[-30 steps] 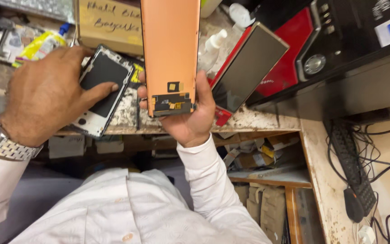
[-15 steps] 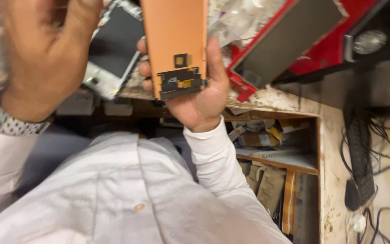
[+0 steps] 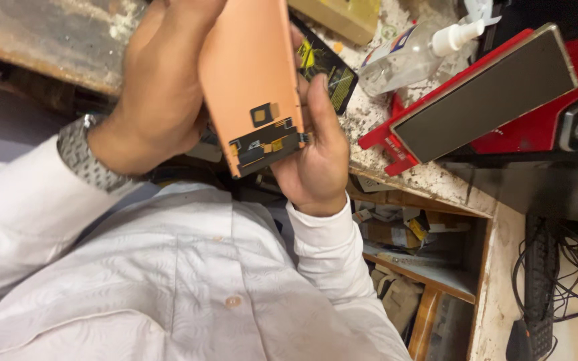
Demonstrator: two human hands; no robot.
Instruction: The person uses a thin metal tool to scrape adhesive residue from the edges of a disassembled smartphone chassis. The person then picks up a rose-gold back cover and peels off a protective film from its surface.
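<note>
In the head view, the person is holding an orange phone screen panel (image 3: 249, 80) up in front of the chest with both hands, its copper-coloured back with the small connector strip (image 3: 265, 142) facing the camera. The right hand (image 3: 316, 154) is gripping the panel's right edge near the lower corner, fingers curled closed around it and thumb lying along the side. The left hand (image 3: 162, 93) is wrapping over the panel's left edge, closed against it, a wristwatch (image 3: 85, 157) just below. The panel looks bare and not yet joined to anything, so fitting appears still to come. Behind the grip a phone body (image 3: 326, 67) is lying on the worn workbench (image 3: 48, 40), with a spray bottle (image 3: 416, 53) and a red stand (image 3: 476, 93) further right.
</note>
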